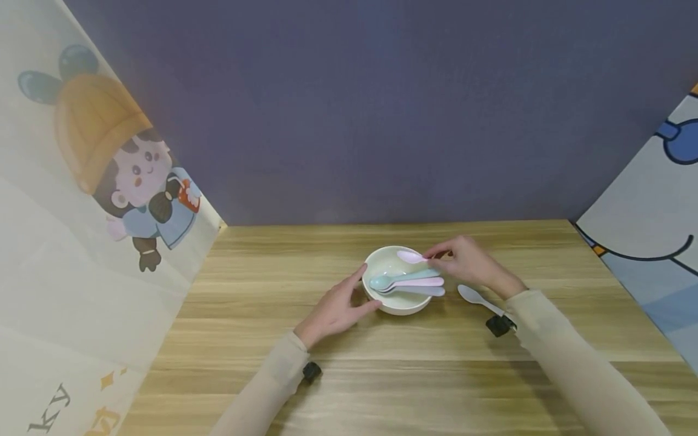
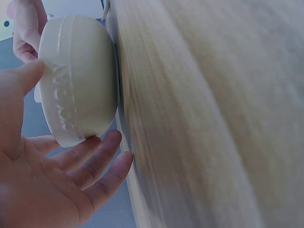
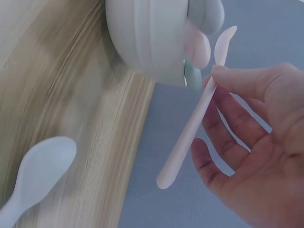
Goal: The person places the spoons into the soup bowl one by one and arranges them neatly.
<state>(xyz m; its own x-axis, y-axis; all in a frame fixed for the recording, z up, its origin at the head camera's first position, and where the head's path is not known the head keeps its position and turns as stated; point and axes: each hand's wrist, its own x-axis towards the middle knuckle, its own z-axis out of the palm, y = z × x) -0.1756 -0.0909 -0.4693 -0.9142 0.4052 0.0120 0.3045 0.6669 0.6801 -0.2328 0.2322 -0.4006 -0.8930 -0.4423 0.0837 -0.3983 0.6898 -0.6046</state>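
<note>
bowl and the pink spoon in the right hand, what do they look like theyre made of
Bowl: probably plastic or melamine, cream, matte, with raised moulded lettering on its wall; glazed ceramic can't be ruled out. Pink spoon: likely thin plastic, pale and slightly translucent, with a smooth satin surface and soft rounded edges. The right hand pinches it over the bowl.

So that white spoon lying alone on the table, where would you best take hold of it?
By its handle, I'd say. The white spoon lies flat on the table, right of the bowl, its wide scoop toward the bowl and its slim handle running under the right hand's wrist. Pinching the handle's sides from above looks easiest.
</note>
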